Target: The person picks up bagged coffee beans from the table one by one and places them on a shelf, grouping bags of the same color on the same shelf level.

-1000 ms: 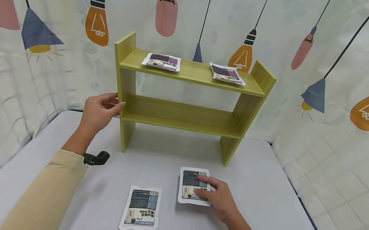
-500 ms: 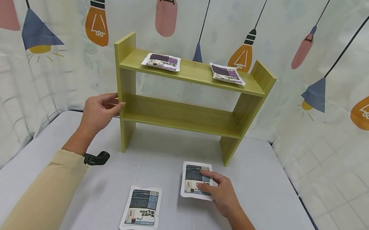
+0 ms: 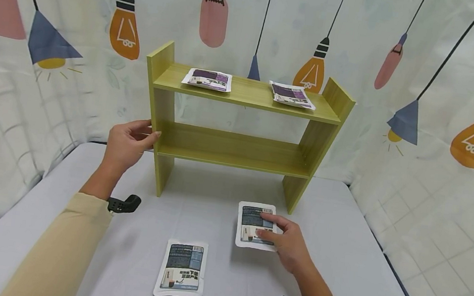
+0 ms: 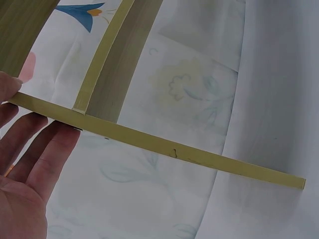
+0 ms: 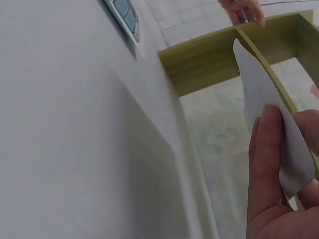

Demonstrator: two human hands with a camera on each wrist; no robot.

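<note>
My left hand (image 3: 126, 144) holds the left side panel of a yellow-green two-tier shelf (image 3: 236, 154). In the left wrist view, the thumb lies on one side of the panel edge (image 4: 144, 143) and the fingers lie on the other. My right hand (image 3: 289, 242) pinches a flat white pouch (image 3: 248, 222) by its right edge, its dark-blue printed label facing up. The right wrist view shows the pouch's plain side (image 5: 266, 94) raised off the table, a shadow below it. A similar pouch (image 3: 182, 269) lies flat on the table, left of the right hand.
Two purple-labelled packets, one at left (image 3: 207, 79) and one at right (image 3: 291, 95), rest on the shelf's top board. The white-covered table (image 3: 336, 281) is bordered by curtains (image 3: 444, 215) printed with lamps. A dark wrist-worn device (image 3: 124, 203) sits on the left wrist.
My right hand has carried the pouch a short way forward and slightly right, toward the shelf. The left hand, the shelf and the other packets have stayed in place.
</note>
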